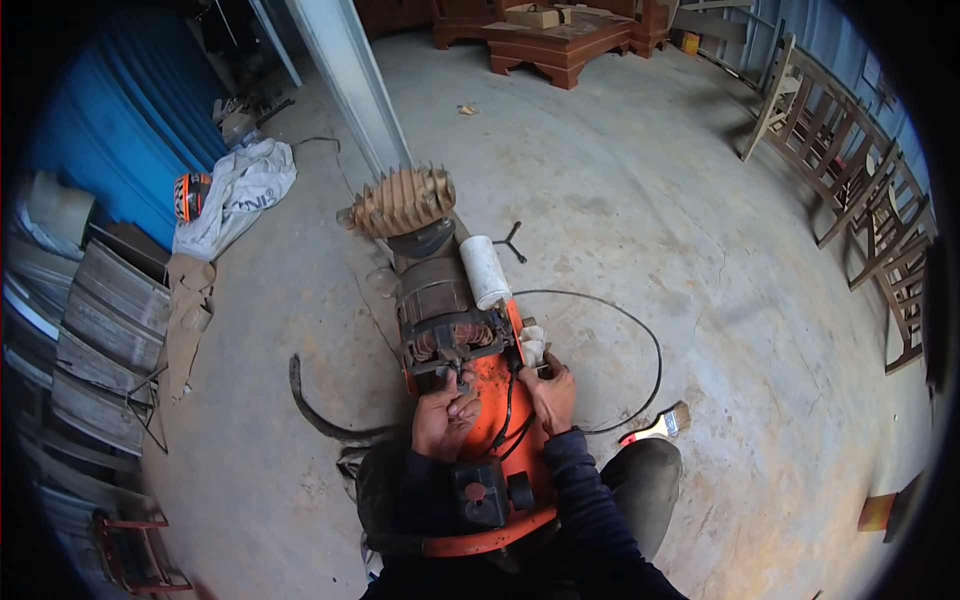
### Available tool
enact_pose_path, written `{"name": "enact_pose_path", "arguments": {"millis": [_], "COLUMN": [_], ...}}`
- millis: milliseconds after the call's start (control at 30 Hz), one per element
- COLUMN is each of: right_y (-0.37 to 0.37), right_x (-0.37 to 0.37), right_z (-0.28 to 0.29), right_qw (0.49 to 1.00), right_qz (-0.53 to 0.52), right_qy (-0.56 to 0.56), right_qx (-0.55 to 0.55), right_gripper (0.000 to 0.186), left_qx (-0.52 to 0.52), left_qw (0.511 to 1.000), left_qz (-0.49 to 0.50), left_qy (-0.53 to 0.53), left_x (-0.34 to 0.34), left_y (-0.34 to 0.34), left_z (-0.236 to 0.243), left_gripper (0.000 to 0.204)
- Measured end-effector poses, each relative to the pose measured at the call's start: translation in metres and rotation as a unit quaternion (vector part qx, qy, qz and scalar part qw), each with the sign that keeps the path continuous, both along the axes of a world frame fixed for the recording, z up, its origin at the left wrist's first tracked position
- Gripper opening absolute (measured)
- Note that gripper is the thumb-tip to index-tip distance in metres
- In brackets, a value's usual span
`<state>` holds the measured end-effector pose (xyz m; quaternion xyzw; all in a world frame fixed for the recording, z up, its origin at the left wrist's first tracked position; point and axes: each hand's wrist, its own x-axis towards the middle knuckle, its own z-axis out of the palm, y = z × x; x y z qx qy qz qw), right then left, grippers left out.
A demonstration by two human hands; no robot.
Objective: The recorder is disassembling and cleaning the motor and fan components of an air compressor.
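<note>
Far left: blue corrugated wall [110,120], grey sheet stack [100,320] below it, white sack [240,185] on the concrete floor [650,230].
Left hand [445,415]: fingers curled tight at the open end of the motor [440,310], pinching what seems a small metal part; too small to name.
Machine: orange air compressor [495,400] lies lengthways on the floor between the person's knees, finned pump head [400,200] at the far end, white cylinder [485,270] beside the motor.
Black switch box [480,492]: on the tank, just below both hands.
Right hand [550,392]: closed on the tank's right edge, touching a white rag [532,345].
Black cable [640,340]: loops across the floor to the right.
Paintbrush [660,427]: on the floor near the right knee.
Far right: wooden chairs [860,190].
</note>
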<state>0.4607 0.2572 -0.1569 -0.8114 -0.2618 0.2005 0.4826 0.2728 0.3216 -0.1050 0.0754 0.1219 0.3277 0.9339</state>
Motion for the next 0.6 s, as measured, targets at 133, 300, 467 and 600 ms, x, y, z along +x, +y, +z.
{"name": "enact_pose_path", "arguments": {"millis": [133, 300, 467, 600], "right_y": [0.003, 0.017, 0.028, 0.036], "right_x": [0.003, 0.016, 0.024, 0.035], "right_z": [0.009, 0.009, -0.002, -0.017], "right_qw": [0.999, 0.996, 0.992, 0.989], "right_qz": [0.029, 0.077, 0.118, 0.139], "right_qy": [-0.004, 0.012, -0.005, 0.0], "right_qx": [0.04, 0.038, 0.042, 0.048], "right_gripper": [0.06, 0.069, 0.067, 0.067], "left_qx": [0.004, -0.001, 0.0, 0.009], "left_qw": [1.0, 0.999, 0.997, 0.997], "left_qz": [0.01, 0.048, 0.076, 0.076], "left_qy": [-0.027, -0.008, -0.018, -0.016], "left_x": [0.002, 0.011, 0.015, 0.02], "left_y": [-0.005, -0.006, -0.005, -0.001], "left_z": [-0.003, -0.007, -0.014, -0.02], "left_gripper": [0.028, 0.027, 0.026, 0.028]}}
